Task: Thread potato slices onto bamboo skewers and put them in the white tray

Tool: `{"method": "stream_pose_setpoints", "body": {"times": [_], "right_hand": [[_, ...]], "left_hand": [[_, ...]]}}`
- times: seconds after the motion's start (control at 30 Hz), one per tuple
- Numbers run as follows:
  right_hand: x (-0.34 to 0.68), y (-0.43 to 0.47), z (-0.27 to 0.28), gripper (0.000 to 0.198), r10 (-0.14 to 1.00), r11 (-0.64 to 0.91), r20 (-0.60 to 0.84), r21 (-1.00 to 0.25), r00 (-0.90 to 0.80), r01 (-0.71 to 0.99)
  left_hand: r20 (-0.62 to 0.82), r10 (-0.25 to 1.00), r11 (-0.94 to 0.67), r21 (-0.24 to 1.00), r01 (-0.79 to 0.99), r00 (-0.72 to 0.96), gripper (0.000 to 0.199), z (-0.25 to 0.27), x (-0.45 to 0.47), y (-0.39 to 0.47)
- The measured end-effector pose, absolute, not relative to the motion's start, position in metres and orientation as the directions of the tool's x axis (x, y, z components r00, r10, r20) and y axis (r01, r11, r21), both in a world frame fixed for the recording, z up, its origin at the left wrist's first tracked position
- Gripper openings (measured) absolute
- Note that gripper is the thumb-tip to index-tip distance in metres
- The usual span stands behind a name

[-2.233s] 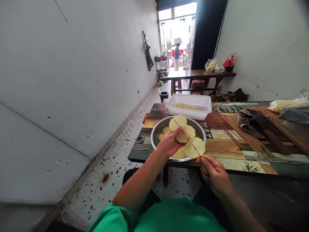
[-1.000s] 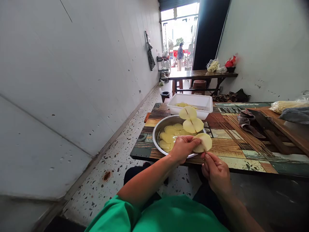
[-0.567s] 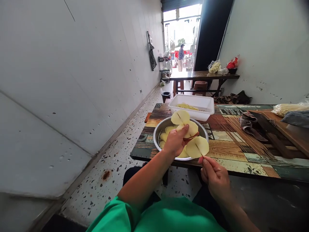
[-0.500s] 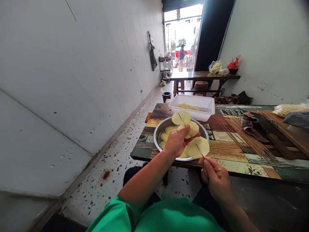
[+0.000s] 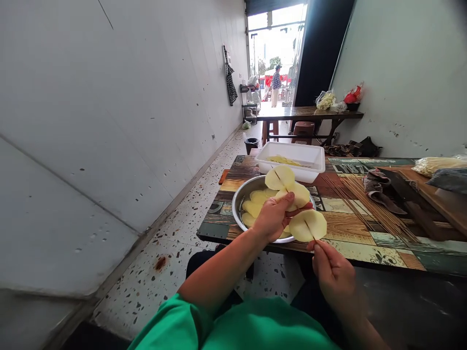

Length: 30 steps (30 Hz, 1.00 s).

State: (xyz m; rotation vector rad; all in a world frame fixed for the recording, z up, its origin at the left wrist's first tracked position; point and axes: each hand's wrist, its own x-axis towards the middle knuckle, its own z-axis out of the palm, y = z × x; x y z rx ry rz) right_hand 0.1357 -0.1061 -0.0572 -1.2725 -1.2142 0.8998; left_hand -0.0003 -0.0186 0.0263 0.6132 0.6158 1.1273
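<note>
Fingers (image 5: 321,256) hold skewered slices (image 5: 301,194) by a table (image 5: 339,222) with blurred lettering (image 5: 349,168).

Pitted wall (image 5: 95,146), speckled floor (image 5: 175,248).

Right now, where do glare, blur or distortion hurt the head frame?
Head view: doorway washed out near white; far table catches glare; skewered slices fairly crisp; person outside small and soft; area under the near table at lower right dark, detail lost; left wall looks stretched, wide-angle style.
</note>
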Motion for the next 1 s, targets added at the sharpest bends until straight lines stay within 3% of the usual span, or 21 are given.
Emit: {"method": "stream_pose_setpoints", "body": {"times": [0.1, 0.17, 0.2, 0.27, 0.33, 0.37, 0.4, 0.53, 0.7, 0.83, 1.0], "right_hand": [[0.143, -0.100, -0.051, 0.032, 0.998, 0.028, 0.024, -0.996, 0.049, -0.083], [0.157, -0.085, -0.039, 0.032, 0.999, 0.040, 0.040, -0.995, 0.003, -0.093], [0.166, -0.073, -0.031, 0.032, 0.996, 0.084, 0.083, -0.996, 0.024, -0.019], [0.187, -0.039, -0.010, 0.030, 0.975, 0.176, 0.207, -0.936, 0.076, 0.304], [0.206, 0.005, 0.012, 0.030, 0.932, 0.212, 0.359, -0.654, 0.051, 0.726], [0.213, 0.030, 0.022, 0.031, 0.940, 0.174, 0.341, -0.457, -0.009, 0.872], [0.218, 0.055, 0.032, 0.031, 0.948, 0.164, 0.315, -0.392, -0.036, 0.905], [0.219, 0.147, 0.050, 0.017, 0.977, 0.178, 0.164, -0.257, -0.139, 0.950], [0.204, 0.217, 0.040, 0.030, 0.979, 0.203, 0.064, -0.157, -0.196, 0.966], [0.196, 0.240, 0.028, 0.029, 0.978, 0.202, 0.075, -0.073, -0.197, 0.977], [0.223, 0.229, 0.027, 0.046, 0.963, 0.126, 0.238, 0.032, -0.130, 0.992]], "left_hand": [[-0.124, 0.920, 0.336, 0.737, -0.586, 0.371, 0.021, 0.026, -0.009, -0.016], [-0.123, 0.902, 0.345, 0.782, -0.520, 0.414, 0.027, 0.024, -0.020, -0.014], [-0.119, 0.913, 0.314, 0.816, -0.485, 0.391, 0.031, 0.023, -0.026, -0.013], [-0.063, 0.974, 0.146, 0.908, -0.393, 0.217, 0.037, 0.018, -0.038, -0.010], [0.062, 0.997, -0.053, 0.981, -0.188, 0.041, 0.039, 0.010, -0.048, -0.008], [0.116, 0.993, -0.114, 0.991, -0.069, 0.019, 0.037, 0.006, -0.051, -0.007], [0.161, 0.987, -0.161, 0.986, 0.039, 0.027, 0.034, 0.001, -0.054, -0.006], [0.232, 0.969, -0.246, 0.922, 0.300, 0.083, 0.025, -0.010, -0.058, -0.004], [0.165, 0.967, -0.231, 0.889, 0.395, 0.192, 0.026, -0.011, -0.059, -0.006], [0.094, 0.955, -0.222, 0.855, 0.468, 0.282, 0.026, -0.009, -0.058, -0.006], [0.044, 0.948, -0.209, 0.830, 0.516, 0.314, 0.028, -0.010, -0.056, -0.006]]}}
